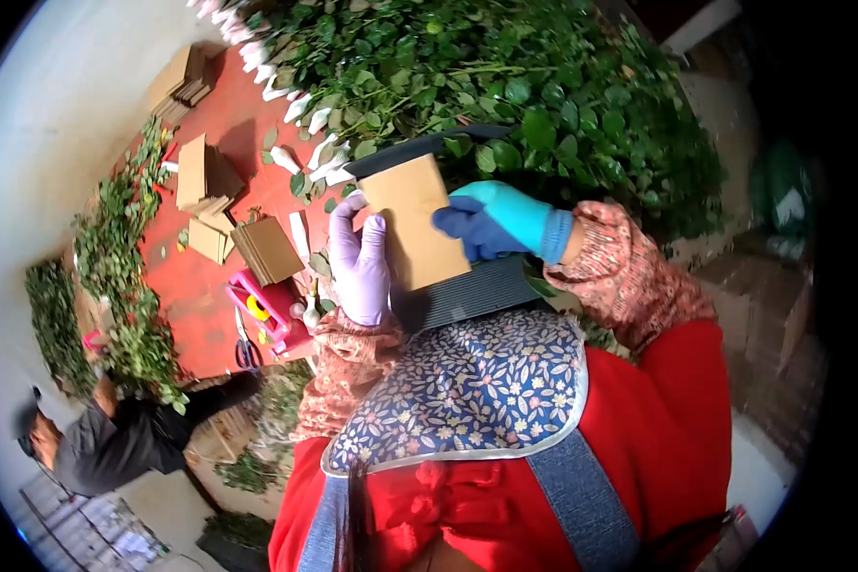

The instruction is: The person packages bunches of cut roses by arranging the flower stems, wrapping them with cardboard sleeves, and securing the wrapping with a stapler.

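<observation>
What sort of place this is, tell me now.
Likely a flower-packing workroom: heaped leafy stems, cardboard in the gloved right hand, and scissors at the edge of a red table.

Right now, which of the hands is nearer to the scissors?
Left. The left hand is right of the scissors; the right hand is farther right, across the cardboard.

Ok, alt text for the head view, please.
The right hand, in a teal and blue glove, holds a cardboard piece; the left hand, in lavender, is at its opposite edge. Around them: leafy stems, a red table with cardboard stacks and scissors, another person.
</observation>
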`<action>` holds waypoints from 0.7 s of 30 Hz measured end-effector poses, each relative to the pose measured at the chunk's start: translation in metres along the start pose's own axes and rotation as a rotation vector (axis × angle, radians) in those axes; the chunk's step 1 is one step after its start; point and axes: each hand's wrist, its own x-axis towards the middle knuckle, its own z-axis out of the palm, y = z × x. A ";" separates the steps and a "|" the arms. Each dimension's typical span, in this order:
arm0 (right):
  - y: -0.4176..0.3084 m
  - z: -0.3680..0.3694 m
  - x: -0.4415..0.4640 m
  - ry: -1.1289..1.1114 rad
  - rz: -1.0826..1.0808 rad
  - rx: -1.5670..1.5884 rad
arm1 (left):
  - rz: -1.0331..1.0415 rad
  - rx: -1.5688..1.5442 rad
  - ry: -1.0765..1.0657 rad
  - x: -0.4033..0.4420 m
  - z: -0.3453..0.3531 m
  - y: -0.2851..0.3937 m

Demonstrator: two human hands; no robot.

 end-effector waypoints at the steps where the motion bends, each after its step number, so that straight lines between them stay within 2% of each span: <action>1: -0.001 -0.009 -0.004 0.037 -0.005 -0.032 | -0.086 -0.001 -0.008 0.001 -0.011 -0.001; 2: -0.003 -0.016 -0.007 0.069 -0.007 -0.074 | -0.173 -0.013 -0.008 0.000 -0.028 -0.004; 3: -0.006 -0.022 -0.009 0.086 0.026 -0.090 | -0.085 0.027 0.037 0.002 -0.042 -0.018; 7: -0.011 -0.018 -0.011 0.131 0.144 -0.138 | -0.183 0.003 0.156 -0.011 -0.095 -0.031; 10: -0.011 -0.018 -0.010 0.123 0.216 -0.164 | -0.289 -0.025 0.151 -0.040 -0.105 -0.040; 13: -0.006 -0.023 -0.014 0.113 0.283 -0.216 | -0.265 0.187 0.035 -0.072 -0.103 -0.056; 15: 0.001 -0.029 -0.021 0.145 0.236 -0.071 | -0.213 0.263 -0.042 -0.084 -0.093 -0.057; 18: -0.018 -0.028 -0.026 0.221 0.385 -0.016 | -0.241 0.233 -0.193 -0.084 -0.090 -0.047; 19: -0.016 -0.030 -0.023 0.236 0.385 -0.002 | -0.262 0.194 -0.186 -0.083 -0.093 -0.048; 21: -0.030 -0.031 -0.015 0.197 0.424 -0.018 | -0.254 0.198 -0.268 -0.078 -0.098 -0.047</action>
